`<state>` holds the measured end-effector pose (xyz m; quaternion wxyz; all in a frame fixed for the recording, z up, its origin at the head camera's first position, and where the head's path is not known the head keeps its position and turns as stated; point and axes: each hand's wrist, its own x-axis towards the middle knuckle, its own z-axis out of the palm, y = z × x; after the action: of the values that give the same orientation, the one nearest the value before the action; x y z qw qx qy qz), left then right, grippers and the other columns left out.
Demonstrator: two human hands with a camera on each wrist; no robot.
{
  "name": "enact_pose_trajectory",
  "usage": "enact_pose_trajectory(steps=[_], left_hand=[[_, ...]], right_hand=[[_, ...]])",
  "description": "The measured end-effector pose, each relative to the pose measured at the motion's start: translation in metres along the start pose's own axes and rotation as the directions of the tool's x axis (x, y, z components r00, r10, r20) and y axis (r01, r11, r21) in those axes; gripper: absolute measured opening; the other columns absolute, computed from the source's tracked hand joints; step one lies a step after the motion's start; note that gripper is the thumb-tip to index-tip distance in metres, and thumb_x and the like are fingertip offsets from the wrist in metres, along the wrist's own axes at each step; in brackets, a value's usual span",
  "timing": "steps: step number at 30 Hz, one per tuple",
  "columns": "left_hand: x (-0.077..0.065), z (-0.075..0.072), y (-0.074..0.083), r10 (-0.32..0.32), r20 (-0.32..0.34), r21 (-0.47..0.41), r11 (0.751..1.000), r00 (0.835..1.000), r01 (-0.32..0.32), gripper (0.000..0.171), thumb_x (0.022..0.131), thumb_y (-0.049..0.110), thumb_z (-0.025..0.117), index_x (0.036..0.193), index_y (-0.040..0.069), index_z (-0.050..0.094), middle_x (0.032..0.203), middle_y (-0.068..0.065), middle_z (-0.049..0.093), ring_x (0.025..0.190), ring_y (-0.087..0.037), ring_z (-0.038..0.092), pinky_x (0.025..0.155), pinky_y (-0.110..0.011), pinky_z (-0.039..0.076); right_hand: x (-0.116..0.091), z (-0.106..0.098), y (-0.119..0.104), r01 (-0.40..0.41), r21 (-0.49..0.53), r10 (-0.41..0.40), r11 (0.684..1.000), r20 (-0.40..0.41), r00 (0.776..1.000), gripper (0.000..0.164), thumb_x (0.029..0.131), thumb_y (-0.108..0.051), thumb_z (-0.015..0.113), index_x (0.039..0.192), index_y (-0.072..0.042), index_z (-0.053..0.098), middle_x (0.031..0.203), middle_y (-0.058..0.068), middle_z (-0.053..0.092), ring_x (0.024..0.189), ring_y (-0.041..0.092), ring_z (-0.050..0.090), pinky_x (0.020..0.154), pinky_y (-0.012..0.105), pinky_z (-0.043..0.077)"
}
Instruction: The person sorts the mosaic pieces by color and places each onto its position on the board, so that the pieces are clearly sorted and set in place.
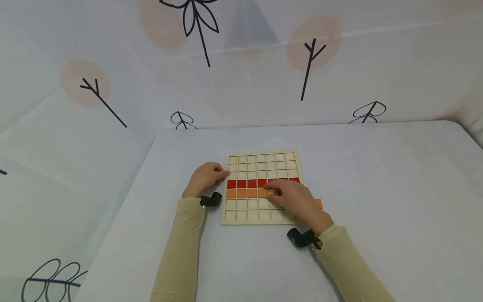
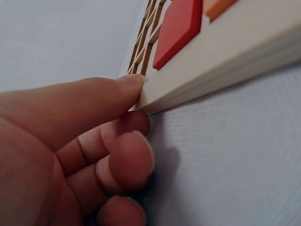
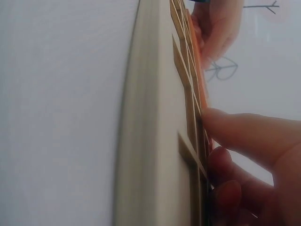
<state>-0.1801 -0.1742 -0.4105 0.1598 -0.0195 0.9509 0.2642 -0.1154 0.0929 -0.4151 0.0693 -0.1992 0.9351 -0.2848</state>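
Note:
A pale wooden grid board [image 1: 241,222] lies flat on the white table. A row of red tiles [image 1: 241,183] crosses it, partly behind my right fingers. Just below that row, several orange tiles [image 1: 241,193] fill cells from the left. My left hand [image 1: 205,178] holds the board's left edge, its thumb [image 2: 127,87] on the rim and a finger against the side. Over the orange row, my right hand [image 1: 296,199] pinches the rightmost orange tile [image 1: 263,192] at its upper and lower sides with index finger and thumb. In the right wrist view, that hand's thumb [image 3: 225,125] reaches the orange row.
Another orange piece [image 1: 318,204] lies off the board's right edge, partly behind my right hand. A dark camera band [image 1: 302,238] sits on my right wrist, another [image 1: 211,199] on my left. A patterned white cloth [image 1: 245,84] hangs behind the table.

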Motion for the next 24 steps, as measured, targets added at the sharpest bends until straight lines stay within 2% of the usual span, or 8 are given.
enact_pose_trajectory(steps=[11,17,24], left_hand=[[-0.001,-0.001,-0.001,-0.013,0.004,-0.013,1.0,1.0,0.013,0.033,0.082,0.045,0.058,0.074,0.013,0.058,0.063,-0.002,0.056,0.065,-0.018,0.047,0.057,-0.03,0.033],[-0.001,-0.001,-0.002,-0.001,-0.004,-0.008,1.0,1.0,0.001,0.033,0.082,0.045,0.058,0.074,0.014,0.057,0.062,-0.001,0.055,0.064,-0.018,0.047,0.057,-0.029,0.033],[0.0,0.0,-0.001,0.002,-0.002,-0.004,1.0,1.0,-0.002,0.033,0.082,0.046,0.057,0.074,0.014,0.058,0.063,-0.001,0.056,0.063,-0.018,0.047,0.057,-0.029,0.033]], right_hand=[[0.001,0.002,0.0,-0.003,0.011,0.003,1.0,-0.001,1.0,0.024,0.081,-0.026,0.065,0.105,-0.021,0.063,0.066,-0.01,0.049,0.058,0.009,0.044,0.05,0.025,0.035],[0.002,0.0,0.003,0.009,0.051,-0.01,0.999,0.034,0.999,0.025,0.082,-0.029,0.063,0.106,-0.022,0.062,0.067,-0.01,0.049,0.059,0.009,0.044,0.052,0.026,0.036],[0.0,-0.007,0.011,0.001,0.161,-0.016,0.987,0.093,0.996,0.025,0.085,-0.032,0.059,0.108,-0.023,0.061,0.08,-0.01,0.055,0.074,0.01,0.049,0.068,0.029,0.041]])
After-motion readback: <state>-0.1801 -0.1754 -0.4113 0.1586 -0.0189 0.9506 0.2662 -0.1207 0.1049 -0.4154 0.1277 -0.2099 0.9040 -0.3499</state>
